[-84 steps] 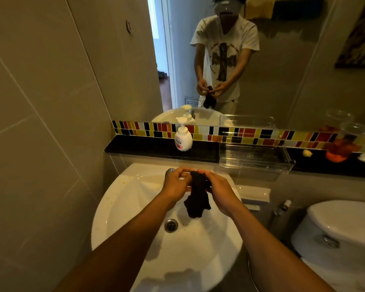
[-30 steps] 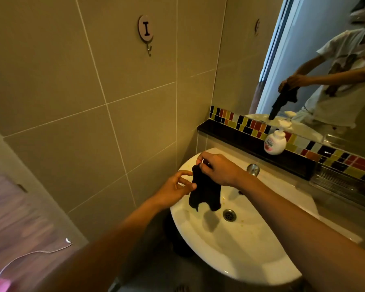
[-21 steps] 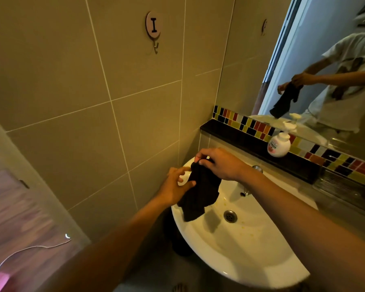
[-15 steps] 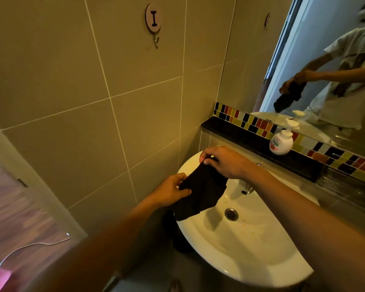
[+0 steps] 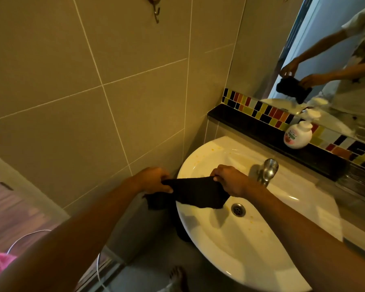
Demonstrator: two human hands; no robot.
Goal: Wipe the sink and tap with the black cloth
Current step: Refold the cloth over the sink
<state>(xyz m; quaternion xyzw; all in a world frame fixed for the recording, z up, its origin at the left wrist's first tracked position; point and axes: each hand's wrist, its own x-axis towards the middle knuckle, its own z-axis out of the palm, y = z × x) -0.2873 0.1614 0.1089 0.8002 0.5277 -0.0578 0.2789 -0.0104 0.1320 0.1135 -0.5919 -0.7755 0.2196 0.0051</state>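
The left hand [image 5: 154, 180] is closed on one end of the black cloth [image 5: 195, 191], which hangs stretched over the near-left rim of the sink [image 5: 251, 245], long axis running left to right, lower edge drooping; the right hand [image 5: 230, 181] pinches the other end. Yellowish specks on the basin suggest wiping has not begun; sink and tap [image 5: 267, 170] both seem left to do

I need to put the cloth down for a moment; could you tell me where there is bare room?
Free: the sink basin's near side, this side of the drain; the black ledge left of the soap bottle. Crowded: around the tap.
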